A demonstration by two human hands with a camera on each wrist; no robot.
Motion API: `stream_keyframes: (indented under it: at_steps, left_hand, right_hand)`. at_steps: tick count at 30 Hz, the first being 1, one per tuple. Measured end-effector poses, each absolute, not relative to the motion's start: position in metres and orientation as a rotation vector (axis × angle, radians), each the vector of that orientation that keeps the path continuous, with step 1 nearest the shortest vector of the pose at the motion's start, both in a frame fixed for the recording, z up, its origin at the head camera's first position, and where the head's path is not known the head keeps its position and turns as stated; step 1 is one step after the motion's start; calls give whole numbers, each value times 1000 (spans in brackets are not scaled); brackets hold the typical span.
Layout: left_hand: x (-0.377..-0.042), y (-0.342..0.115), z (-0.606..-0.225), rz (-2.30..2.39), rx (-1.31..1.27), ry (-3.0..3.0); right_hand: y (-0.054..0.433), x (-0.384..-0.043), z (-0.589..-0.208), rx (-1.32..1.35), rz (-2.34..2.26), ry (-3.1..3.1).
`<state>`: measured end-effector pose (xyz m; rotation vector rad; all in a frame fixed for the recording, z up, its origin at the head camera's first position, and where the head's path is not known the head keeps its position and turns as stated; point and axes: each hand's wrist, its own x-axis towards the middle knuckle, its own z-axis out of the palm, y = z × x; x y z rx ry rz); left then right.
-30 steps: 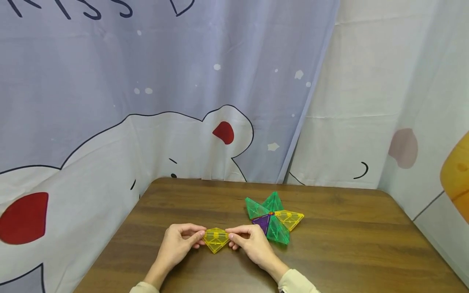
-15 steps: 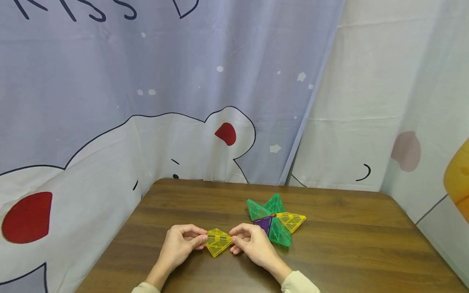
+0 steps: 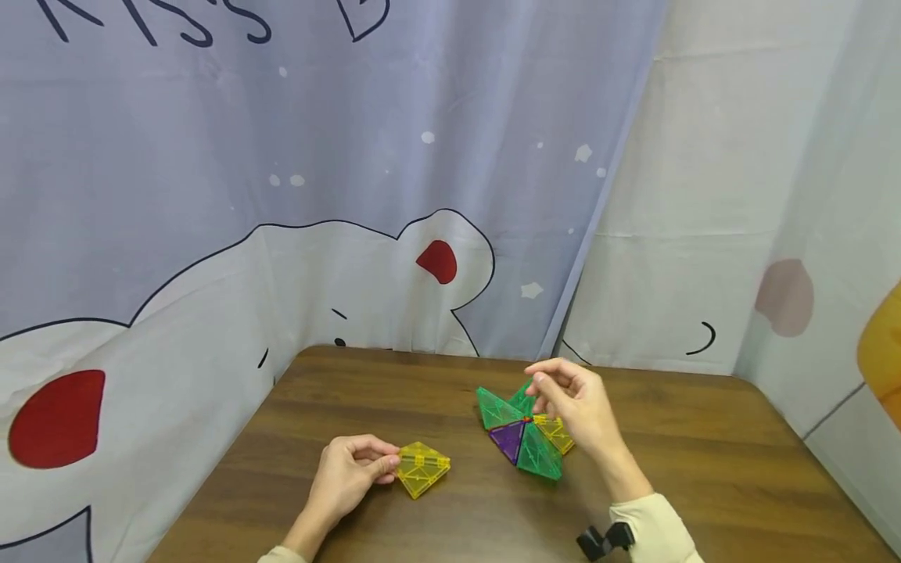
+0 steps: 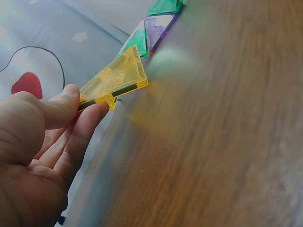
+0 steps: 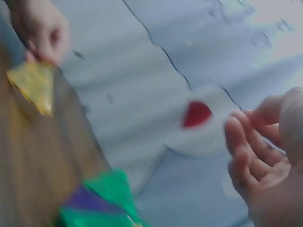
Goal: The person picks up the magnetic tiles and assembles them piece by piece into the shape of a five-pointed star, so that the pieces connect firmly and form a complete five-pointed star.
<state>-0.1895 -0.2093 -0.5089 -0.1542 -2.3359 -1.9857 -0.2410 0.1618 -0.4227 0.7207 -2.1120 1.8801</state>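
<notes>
Between thumb and fingers my left hand pinches the left corner of a yellow translucent magnetic tile piece; in the left wrist view the piece slants above the table, made of joined triangles. My right hand is raised over a star-like cluster of magnetic tiles, fingers loosely bent, holding nothing. That cluster has a purple tile, several green tiles and a yellow tile meeting at a centre. The right hand hides part of the back green tile and the yellow one.
The brown wooden table carries everything. Behind it hangs a printed curtain, close to the back edge. A black strap piece hangs at the right sleeve.
My right hand has let go of the yellow tile piece and moved right and up, over the cluster. The left hand keeps its pinch, nearly in place.
</notes>
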Motion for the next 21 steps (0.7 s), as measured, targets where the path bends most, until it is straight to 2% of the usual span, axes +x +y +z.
stream_keyframes:
  at_steps: [5,9,14,21]
  left_hand:
    - [-188,-208,-511,-2014,-139,-2329]
    - [-187,-207,-513,-2044,-129,-2311]
    - [-186,-204,-514,-2087,-106,-2279]
    - [-194,-180,-512,-2154,-97,-2189]
  right_hand:
    - [204,-258,-437,465,1739,-2092]
    - [222,-267,-460,372,1653,-2304]
    - [231,-274,-487,447,1672,-2565]
    - [235,-282,-509,553,1790,-2617]
